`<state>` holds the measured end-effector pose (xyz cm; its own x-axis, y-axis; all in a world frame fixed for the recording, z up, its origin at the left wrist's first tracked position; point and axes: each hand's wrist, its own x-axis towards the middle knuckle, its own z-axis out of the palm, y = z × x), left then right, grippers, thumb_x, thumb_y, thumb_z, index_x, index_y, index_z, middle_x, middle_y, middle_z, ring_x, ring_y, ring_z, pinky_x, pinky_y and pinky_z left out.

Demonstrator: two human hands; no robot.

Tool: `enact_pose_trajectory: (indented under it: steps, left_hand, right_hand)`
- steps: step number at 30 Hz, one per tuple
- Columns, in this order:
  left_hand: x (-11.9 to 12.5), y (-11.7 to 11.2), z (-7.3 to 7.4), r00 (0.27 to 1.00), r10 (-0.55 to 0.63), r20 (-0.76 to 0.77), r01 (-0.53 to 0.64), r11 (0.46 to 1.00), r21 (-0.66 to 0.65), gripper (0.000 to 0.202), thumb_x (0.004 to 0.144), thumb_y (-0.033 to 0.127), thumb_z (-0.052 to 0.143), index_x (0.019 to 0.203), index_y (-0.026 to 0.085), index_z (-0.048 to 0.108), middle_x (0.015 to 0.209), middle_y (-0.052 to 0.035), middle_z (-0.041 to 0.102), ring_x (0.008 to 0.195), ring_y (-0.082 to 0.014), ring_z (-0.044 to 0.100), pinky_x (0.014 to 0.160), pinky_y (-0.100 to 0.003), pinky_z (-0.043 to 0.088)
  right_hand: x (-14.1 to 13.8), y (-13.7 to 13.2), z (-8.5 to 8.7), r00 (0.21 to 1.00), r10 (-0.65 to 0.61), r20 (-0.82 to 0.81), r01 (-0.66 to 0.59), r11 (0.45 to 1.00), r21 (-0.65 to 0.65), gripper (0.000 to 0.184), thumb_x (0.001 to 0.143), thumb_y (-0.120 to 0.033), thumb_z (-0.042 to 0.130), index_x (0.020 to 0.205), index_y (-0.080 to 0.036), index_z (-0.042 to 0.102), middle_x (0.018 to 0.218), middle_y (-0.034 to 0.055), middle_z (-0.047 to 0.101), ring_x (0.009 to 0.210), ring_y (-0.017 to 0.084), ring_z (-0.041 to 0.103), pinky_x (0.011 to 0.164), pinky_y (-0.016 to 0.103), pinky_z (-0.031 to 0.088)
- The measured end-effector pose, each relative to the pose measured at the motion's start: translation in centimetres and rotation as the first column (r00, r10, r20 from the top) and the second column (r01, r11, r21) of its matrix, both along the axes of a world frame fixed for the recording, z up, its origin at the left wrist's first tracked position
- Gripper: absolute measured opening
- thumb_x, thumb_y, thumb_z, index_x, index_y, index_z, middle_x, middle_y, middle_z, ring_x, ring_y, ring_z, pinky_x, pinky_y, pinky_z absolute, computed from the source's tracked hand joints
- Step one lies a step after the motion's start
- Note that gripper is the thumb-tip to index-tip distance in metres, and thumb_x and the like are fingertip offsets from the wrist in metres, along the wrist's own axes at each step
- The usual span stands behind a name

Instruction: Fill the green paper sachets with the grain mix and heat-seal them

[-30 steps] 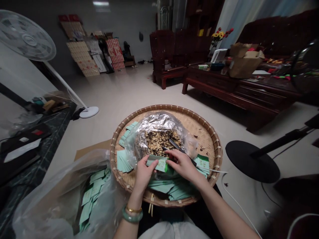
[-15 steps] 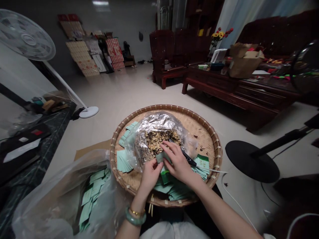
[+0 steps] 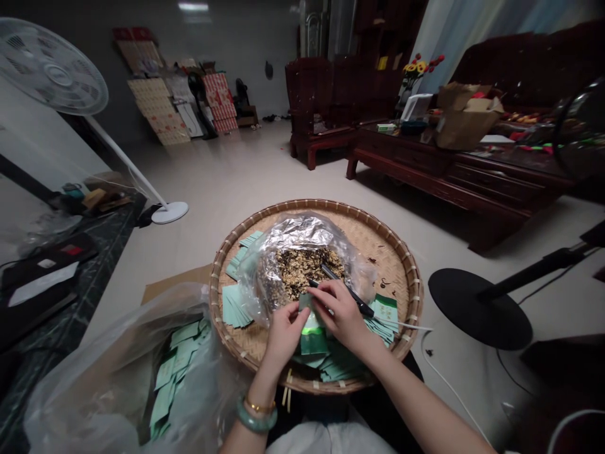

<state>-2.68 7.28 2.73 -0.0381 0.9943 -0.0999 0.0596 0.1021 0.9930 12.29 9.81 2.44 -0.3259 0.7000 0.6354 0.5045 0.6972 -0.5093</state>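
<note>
Between my hands is a small green packet (image 3: 314, 340), its top facing the heap of mixture. My left hand (image 3: 285, 331) pinches its upper left edge between thumb and fingers. Curled over its upper right edge, my right hand (image 3: 341, 315) grips it too; a dark bit shows by the fingertips. Just beyond lies a loose mix of pale and dark dried pieces (image 3: 295, 271) in a silver-lined clear plastic bag (image 3: 302, 226). A black stick-like tool (image 3: 362, 304) with a white cable rests beside my right hand. Flat green packets (image 3: 236, 308) lie fanned on the round woven tray (image 3: 401, 252).
At left, a big clear plastic bag (image 3: 108, 353) holds many green packets (image 3: 174, 372). A white standing fan (image 3: 170, 212) is beyond it. The black round base (image 3: 479, 309) of another stand is at right, with a white cord on the floor. A dark wooden table (image 3: 454, 170) stands behind.
My right hand has drawn slightly down, and its fingers are more bent. The green packet now hangs lower and straighter, with more of its front showing.
</note>
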Motion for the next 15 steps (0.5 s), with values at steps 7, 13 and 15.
enact_pose_trajectory:
  steps: [7, 13, 15]
  left_hand:
    - [-0.18, 0.0, -0.21, 0.999, -0.038, -0.031, 0.038, 0.999, 0.001, 0.027, 0.071, 0.034, 0.061, 0.082, 0.012, 0.07, 0.066, -0.0011, 0.065, 0.063, -0.0158, 0.055, 0.061, -0.025, 0.044]
    - [-0.23, -0.17, -0.11, 0.998, -0.03, -0.062, 0.031, 0.999, 0.01, 0.03, 0.073, 0.037, 0.06, 0.085, 0.011, 0.071, 0.068, -0.0029, 0.067, 0.064, -0.0172, 0.059, 0.06, -0.026, 0.046]
    - [-0.21, -0.24, -0.21, 0.997, -0.032, -0.072, 0.033, 0.999, 0.019, 0.03, 0.074, 0.036, 0.06, 0.086, 0.011, 0.071, 0.07, -0.0036, 0.068, 0.065, -0.0174, 0.06, 0.06, -0.026, 0.047]
  right_hand:
    - [0.17, -0.91, -0.69, 0.997, 0.071, -0.022, -0.068, 0.991, 0.111, 0.044, 0.087, -0.008, 0.049, 0.128, -0.023, 0.05, 0.111, 0.0121, 0.06, 0.102, 0.022, 0.055, 0.085, 0.04, 0.05]
    - [0.24, -0.65, -0.49, 0.999, 0.039, -0.02, -0.037, 0.994, 0.101, 0.041, 0.088, -0.009, 0.048, 0.127, -0.022, 0.051, 0.114, 0.0116, 0.061, 0.106, 0.021, 0.055, 0.09, 0.04, 0.049]
    - [0.15, -0.6, -0.51, 1.0, 0.015, -0.015, -0.013, 0.994, 0.104, 0.034, 0.088, -0.011, 0.049, 0.119, -0.02, 0.057, 0.11, 0.0117, 0.061, 0.104, 0.022, 0.055, 0.088, 0.041, 0.049]
